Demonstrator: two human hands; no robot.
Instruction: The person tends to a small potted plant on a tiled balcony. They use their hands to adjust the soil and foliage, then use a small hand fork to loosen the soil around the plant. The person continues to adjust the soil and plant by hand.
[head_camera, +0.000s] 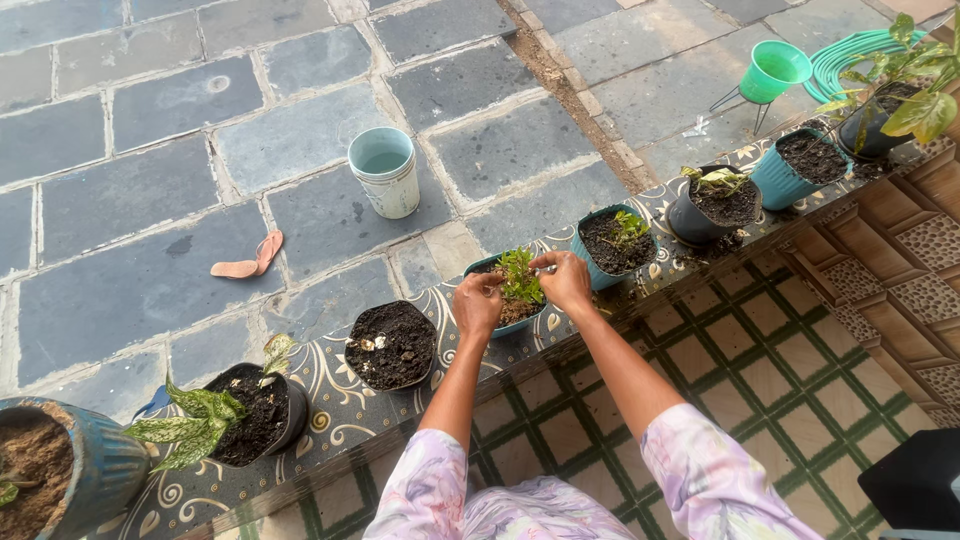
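Green seedling (520, 275) half-hid both hands' fingertips, so the left hand (477, 303) and right hand (565, 280) grip stayed unclear among seven pots.

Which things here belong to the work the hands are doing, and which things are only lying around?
In use:
- left hand and right hand, both at the small green plant
- its teal pot with soil, on the patterned ledge

Lying about:
- white bucket on the paving
- sandal
- green cup on a wire stand
- green hose
- neighbouring black pot with bare soil
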